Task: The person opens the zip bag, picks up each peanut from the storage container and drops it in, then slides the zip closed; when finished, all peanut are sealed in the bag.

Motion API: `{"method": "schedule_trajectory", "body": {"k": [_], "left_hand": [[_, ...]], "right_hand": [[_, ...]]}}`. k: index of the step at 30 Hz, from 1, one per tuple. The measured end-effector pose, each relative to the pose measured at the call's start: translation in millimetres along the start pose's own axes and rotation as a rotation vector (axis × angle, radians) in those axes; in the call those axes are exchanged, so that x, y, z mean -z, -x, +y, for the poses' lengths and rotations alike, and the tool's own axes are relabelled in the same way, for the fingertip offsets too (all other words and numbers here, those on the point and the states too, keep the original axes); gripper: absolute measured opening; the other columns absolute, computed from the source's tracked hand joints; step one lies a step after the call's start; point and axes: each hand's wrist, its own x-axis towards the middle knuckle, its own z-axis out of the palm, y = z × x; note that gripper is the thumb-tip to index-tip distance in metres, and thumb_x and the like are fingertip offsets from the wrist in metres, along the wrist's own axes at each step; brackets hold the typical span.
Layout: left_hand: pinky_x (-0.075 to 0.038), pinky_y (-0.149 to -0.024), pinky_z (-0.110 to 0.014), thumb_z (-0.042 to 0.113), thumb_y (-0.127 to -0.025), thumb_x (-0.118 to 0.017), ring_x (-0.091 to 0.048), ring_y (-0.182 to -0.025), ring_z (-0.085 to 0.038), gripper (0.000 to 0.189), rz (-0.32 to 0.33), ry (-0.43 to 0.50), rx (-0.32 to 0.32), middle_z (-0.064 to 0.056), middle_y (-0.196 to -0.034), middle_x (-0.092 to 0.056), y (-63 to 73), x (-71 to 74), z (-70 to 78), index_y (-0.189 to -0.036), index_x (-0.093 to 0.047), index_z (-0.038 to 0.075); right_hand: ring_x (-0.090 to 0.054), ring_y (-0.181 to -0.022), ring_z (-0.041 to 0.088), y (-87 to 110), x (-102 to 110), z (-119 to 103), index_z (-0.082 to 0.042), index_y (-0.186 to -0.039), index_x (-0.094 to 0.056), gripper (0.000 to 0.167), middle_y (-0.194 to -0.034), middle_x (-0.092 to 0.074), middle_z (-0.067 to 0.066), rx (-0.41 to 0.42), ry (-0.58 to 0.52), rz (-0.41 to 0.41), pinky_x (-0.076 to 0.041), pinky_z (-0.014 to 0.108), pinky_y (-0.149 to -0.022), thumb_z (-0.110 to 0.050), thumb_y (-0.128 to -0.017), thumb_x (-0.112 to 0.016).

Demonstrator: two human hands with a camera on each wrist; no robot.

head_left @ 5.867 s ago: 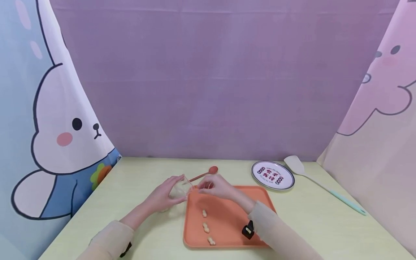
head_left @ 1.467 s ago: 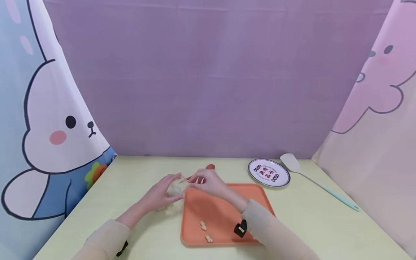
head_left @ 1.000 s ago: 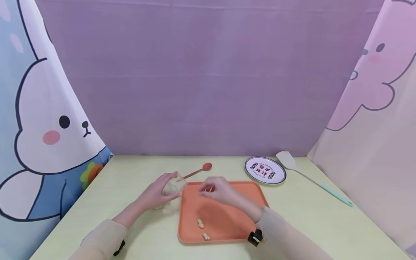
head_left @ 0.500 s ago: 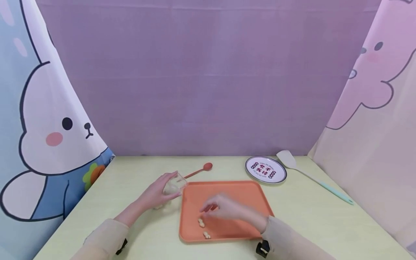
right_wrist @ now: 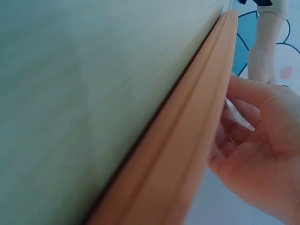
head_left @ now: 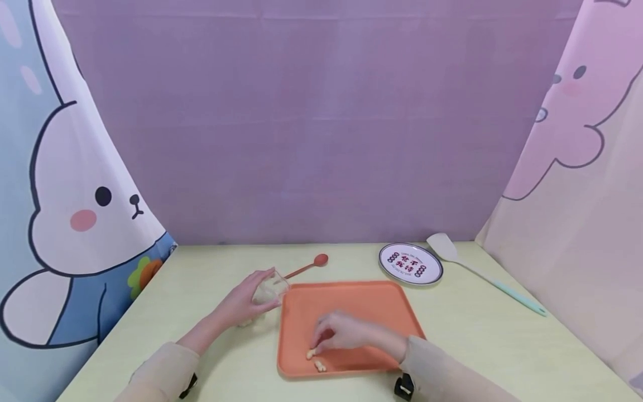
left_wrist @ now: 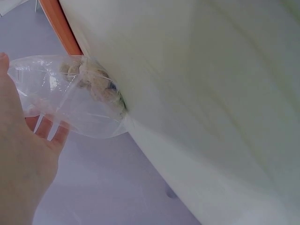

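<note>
My left hand (head_left: 246, 301) holds open the mouth of a clear plastic bag (left_wrist: 51, 89), just left of the orange tray (head_left: 361, 290). In the left wrist view, several tan peanuts (left_wrist: 98, 84) lie at the bag's bottom, which rests on the table. Over the tray's front left part, my right hand (head_left: 341, 332) pinches a peanut (head_left: 310, 354) between thumb and fingertips. Another peanut (head_left: 320, 366) lies on the tray just in front of it. In the right wrist view the tray's rim hides the fingertips and the peanut.
Behind the tray lies a red spoon (head_left: 320, 259), its handle running toward the bag. A white plate (head_left: 411, 264) with red lettering stands at the back right. Beside it, a spatula (head_left: 502, 287) with a mint handle lies diagonally. Printed curtains border the table (head_left: 482, 335).
My right hand went from the bag's mouth back over the tray and down to a peanut. Three peanuts lay on the tray earlier; two are there now. My left hand kept holding the bag.
</note>
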Motion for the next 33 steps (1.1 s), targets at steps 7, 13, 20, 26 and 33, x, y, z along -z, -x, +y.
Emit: {"method": "schedule_trajectory", "body": {"k": [7,13,20,26,33], "left_hand": [[-0.044,-0.099,-0.048,0.038,-0.079,-0.074,-0.05,-0.123,-0.028,0.076,0.01,-0.003,-0.014,-0.008,-0.132,-0.053,-0.6,-0.2,0.8,-0.141,-0.042,0.008],[-0.045,-0.097,-0.049,0.038,-0.079,-0.074,-0.051,-0.121,-0.03,0.075,0.016,-0.014,-0.021,-0.011,-0.133,-0.053,-1.0,-1.8,1.0,-0.14,-0.042,0.008],[-0.043,-0.1,-0.049,0.039,-0.079,-0.073,-0.049,-0.124,-0.029,0.076,-0.002,-0.011,0.0,-0.009,-0.135,-0.051,-0.9,-0.8,1.2,-0.141,-0.041,0.009],[-0.044,-0.099,-0.047,0.038,-0.079,-0.074,-0.051,-0.122,-0.026,0.076,-0.002,-0.008,-0.015,-0.008,-0.132,-0.053,-1.7,-0.7,2.9,-0.141,-0.041,0.009],[-0.046,-0.097,-0.046,0.037,-0.08,-0.073,-0.052,-0.119,-0.025,0.074,0.014,-0.01,-0.029,-0.007,-0.13,-0.055,-0.9,-0.1,5.3,-0.14,-0.043,0.006]], "right_hand": [[-0.048,-0.072,-0.008,-0.9,-0.7,-0.9,-0.01,-0.087,-0.073,0.007,-0.08,-0.063,-0.005,-0.047,0.025,0.008,-0.047,0.011,-0.067,-0.015,-0.082,-0.071],[-0.051,-0.073,-0.005,2.1,2.7,1.8,-0.009,-0.083,-0.071,0.004,-0.08,-0.063,-0.004,-0.122,-0.003,0.058,-0.047,0.013,-0.068,-0.012,-0.081,-0.072],[-0.049,-0.068,-0.006,3.7,4.9,5.6,-0.009,-0.083,-0.07,0.008,-0.075,-0.06,-0.007,-0.19,-0.038,0.052,-0.046,0.012,-0.064,-0.015,-0.079,-0.074],[-0.048,-0.067,-0.008,3.8,5.9,5.8,-0.01,-0.082,-0.072,0.01,-0.074,-0.061,-0.009,-0.168,-0.017,0.049,-0.045,0.011,-0.064,-0.019,-0.079,-0.075],[-0.053,-0.066,-0.006,4.5,8.2,4.8,-0.008,-0.079,-0.068,0.009,-0.074,-0.064,-0.006,-0.211,-0.132,0.054,-0.048,0.014,-0.064,-0.014,-0.078,-0.075]]}}
